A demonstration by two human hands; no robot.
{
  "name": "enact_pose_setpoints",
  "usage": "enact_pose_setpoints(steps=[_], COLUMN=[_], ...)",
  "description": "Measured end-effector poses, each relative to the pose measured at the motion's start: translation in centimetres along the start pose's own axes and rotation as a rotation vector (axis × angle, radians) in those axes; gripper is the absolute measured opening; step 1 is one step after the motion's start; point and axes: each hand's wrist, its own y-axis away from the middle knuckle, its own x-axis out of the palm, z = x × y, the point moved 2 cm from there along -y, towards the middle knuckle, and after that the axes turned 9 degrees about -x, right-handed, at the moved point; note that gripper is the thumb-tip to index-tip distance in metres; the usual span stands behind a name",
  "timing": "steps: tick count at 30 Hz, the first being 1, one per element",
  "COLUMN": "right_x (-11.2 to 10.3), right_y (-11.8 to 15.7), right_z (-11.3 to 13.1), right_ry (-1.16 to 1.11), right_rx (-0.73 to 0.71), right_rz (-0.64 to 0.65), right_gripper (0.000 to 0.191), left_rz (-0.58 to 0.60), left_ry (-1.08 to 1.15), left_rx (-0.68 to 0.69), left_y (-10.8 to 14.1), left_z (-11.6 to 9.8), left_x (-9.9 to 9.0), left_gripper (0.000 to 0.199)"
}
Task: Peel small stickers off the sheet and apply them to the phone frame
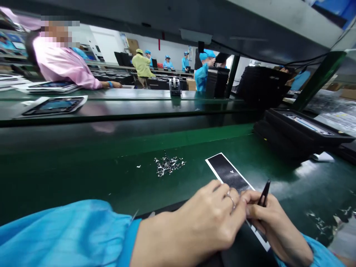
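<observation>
My left hand (214, 213), with a ring on one finger, is closed in a pinch close to the right hand's fingertips. What it pinches is hidden behind the fingers. In my right hand (265, 213) is a dark, slim tool that looks like black tweezers (265, 191), one end sticking up between thumb and forefinger. Under both hands lies a long black sheet with a white border (230, 174), a tiny white scrap (231, 171) on it. Left of the sheet sits a loose pile of small black-and-silver parts (168, 165) on the green bench (111, 178).
At the right stand stacked black trays (300, 128), the top one holding a flat part. Small scraps (319, 222) lie at the lower right. Across the bench are a tape dispenser (175, 87), flat panels on white sheets (55, 105) and a co-worker in pink (61, 63). A shelf (167, 22) hangs overhead.
</observation>
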Motion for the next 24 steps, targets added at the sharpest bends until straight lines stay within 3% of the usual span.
enact_pose_setpoints(steps=[2, 5, 11, 17, 20, 24], right_x=[0.2, 0.2, -0.6, -0.1, -0.1, 0.2], right_y=[0.2, 0.2, 0.7, 1.7, 1.7, 1.8], right_z=[-0.1, -0.2, 0.0, 0.4, 0.3, 0.3], right_ry=[-0.07, -0.105, 0.068, 0.347, 0.38, 0.332], right_rx=[0.01, 0.015, -0.094, -0.339, -0.349, -0.343], right_rz=[-0.003, -0.005, -0.119, -0.062, -0.062, -0.066], right_gripper=[0.012, 0.012, 0.031, 0.026, 0.028, 0.032], left_rz=[-0.048, -0.03, 0.172, 0.304, 0.284, 0.253], left_ry=[-0.066, -0.047, 0.302, 0.51, 0.498, 0.448], left_rx=[0.104, 0.108, -0.358, -0.615, -0.622, -0.534], left_y=[-0.1, -0.2, -0.3, -0.2, 0.0, 0.2], left_z=[-0.3, -0.3, 1.0, 1.6, 1.0, -0.3], left_x=[0.2, 0.3, 0.3, 0.0, -0.1, -1.0], left_gripper=[0.026, 0.026, 0.016, 0.013, 0.012, 0.007])
